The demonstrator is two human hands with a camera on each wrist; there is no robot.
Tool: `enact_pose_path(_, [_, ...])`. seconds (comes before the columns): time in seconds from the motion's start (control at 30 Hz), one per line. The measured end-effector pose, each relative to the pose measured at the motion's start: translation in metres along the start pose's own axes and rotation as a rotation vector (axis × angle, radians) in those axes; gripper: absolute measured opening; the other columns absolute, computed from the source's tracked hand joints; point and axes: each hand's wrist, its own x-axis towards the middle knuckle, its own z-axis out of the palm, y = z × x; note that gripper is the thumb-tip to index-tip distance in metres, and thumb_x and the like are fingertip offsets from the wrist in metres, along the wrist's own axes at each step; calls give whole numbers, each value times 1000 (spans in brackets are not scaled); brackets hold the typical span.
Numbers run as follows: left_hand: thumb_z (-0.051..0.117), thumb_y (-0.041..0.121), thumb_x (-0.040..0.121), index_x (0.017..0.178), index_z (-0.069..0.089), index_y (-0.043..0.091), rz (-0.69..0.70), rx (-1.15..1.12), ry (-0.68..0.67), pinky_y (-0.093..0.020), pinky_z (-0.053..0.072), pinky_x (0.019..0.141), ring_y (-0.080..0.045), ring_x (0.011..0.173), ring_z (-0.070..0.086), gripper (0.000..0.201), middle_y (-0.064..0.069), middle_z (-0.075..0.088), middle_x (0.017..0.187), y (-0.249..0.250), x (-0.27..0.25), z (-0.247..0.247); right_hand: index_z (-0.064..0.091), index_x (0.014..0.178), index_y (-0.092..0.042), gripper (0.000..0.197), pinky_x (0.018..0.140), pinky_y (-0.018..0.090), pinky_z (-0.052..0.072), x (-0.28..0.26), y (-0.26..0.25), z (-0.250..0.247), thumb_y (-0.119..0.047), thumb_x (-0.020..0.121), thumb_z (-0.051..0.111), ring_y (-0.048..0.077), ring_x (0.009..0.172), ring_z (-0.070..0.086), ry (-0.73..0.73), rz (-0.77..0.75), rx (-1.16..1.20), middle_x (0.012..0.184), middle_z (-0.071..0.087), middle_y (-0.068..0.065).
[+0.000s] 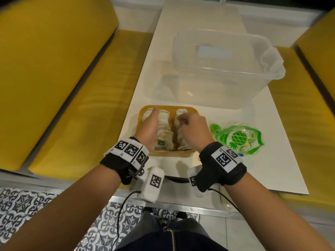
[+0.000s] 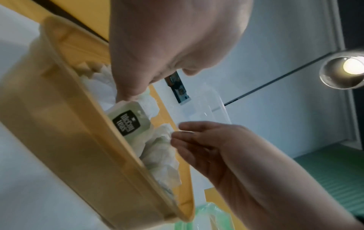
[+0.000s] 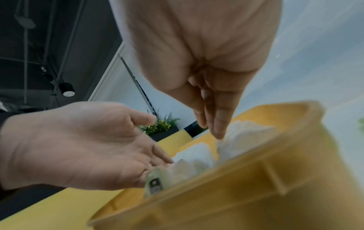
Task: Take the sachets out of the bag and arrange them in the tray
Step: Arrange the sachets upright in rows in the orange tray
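Sachets [image 1: 164,124] fill the tray [image 1: 145,110] in two rows that stand on edge, one under each hand, so by the look of it the work is near its end. The bag [image 1: 237,137], clear with a green print, lies flat on the counter [image 1: 272,160] just to the right of the right hand [image 1: 193,129]; it looks emptied, though whether any sachet is left inside cannot be told. What seems left is to straighten the rows.

The left hand [image 1: 149,129] reaches into the left row with its fingers [image 3: 157,154] held straight and relaxed, pressing against the sachets rather than clasping them. Nearest its wrist one sachet shows a dark label [image 2: 127,123]. The right hand hovers over the right row with its fingers [image 3: 214,124] drawn together and pointing down, their tips touching the top of a white sachet [image 3: 246,133]. Whether they pinch it or only nudge it is not clear from any view.

The tray is yellow and shallow, and both rows nearly fill it from the near wall to the far one. Beyond the fingers, touching or just past the tray's far edge, stands a large clear tub [image 1: 217,69] with pale things dimly visible through its wall; what they are cannot be made out. Yellow benches [image 1: 54,69] flank the counter on both sides.
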Motion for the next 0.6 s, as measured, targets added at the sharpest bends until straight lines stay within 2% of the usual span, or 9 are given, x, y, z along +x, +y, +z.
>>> enact_pose_path(0.1, [25, 76, 88, 155, 12, 19, -19, -46, -18, -44, 22, 119, -23, 145, 25, 89, -9, 18, 160, 0, 7, -2, 65, 120, -6, 38, 93, 33, 45, -5, 15, -12, 2, 89, 44, 31, 108, 60, 212, 28, -17, 115, 67, 14])
enact_pose_path(0.2, [28, 83, 80, 154, 18, 18, -63, -59, -46, -46, 27, 116, -25, 141, 35, 99, -10, 28, 156, 0, 13, -3, 56, 129, -4, 40, 94, 33, 43, -7, 33, -16, 0, 91, 44, 32, 115, 56, 217, 124, -75, 123, 63, 16])
enact_pose_path(0.27, [32, 89, 71, 152, 24, 17, -78, -41, -58, -48, 28, 116, -24, 137, 40, 109, -10, 35, 154, 0, 16, -2, 58, 122, -1, 33, 83, 34, 44, -7, 41, -10, -1, 92, 45, 35, 109, 57, 154, 155, -97, 112, 65, 18])
enact_pose_path(0.33, [31, 84, 78, 151, 26, 12, -72, -38, -39, -44, 34, 113, -23, 135, 43, 102, -10, 38, 151, -2, 18, 1, 63, 108, -3, 24, 68, 28, 39, -5, 46, -3, -2, 91, 45, 35, 95, 61, 139, 146, -53, 94, 66, 15])
enact_pose_path(0.37, [30, 79, 84, 150, 27, 10, -70, -41, -36, -40, 42, 107, -22, 131, 47, 96, -11, 41, 149, -3, 19, 3, 64, 105, -4, 23, 67, 27, 38, -4, 47, 0, -2, 92, 45, 34, 90, 62, 143, 136, -23, 90, 67, 14])
enact_pose_path(0.43, [29, 72, 90, 147, 33, 9, -71, -43, -48, -31, 55, 86, -21, 119, 56, 85, -13, 48, 143, -6, 19, 8, 64, 107, -4, 24, 71, 28, 43, -1, 47, 2, -2, 92, 46, 32, 89, 63, 152, 129, 16, 94, 69, 15])
enact_pose_path(0.47, [28, 70, 91, 147, 33, 10, -68, -47, -55, -30, 55, 84, -21, 119, 56, 83, -13, 48, 143, -8, 19, 10, 64, 110, -3, 26, 75, 31, 46, -1, 46, 2, -2, 92, 46, 33, 91, 63, 157, 130, 25, 96, 69, 16])
enact_pose_path(0.53, [27, 71, 92, 151, 25, 11, -65, -54, -28, -33, 42, 106, -20, 134, 44, 84, -9, 38, 152, -13, 22, 10, 63, 112, -1, 27, 81, 36, 49, 0, 48, 1, -1, 91, 46, 33, 92, 63, 167, 119, 25, 97, 70, 17])
enact_pose_path(0.6, [29, 74, 89, 151, 24, 13, -45, -55, 8, -36, 31, 115, -19, 139, 37, 87, -5, 35, 153, -16, 27, 8, 63, 112, -2, 26, 80, 35, 48, 0, 49, 2, -2, 92, 46, 33, 90, 62, 165, 101, 10, 94, 70, 16])
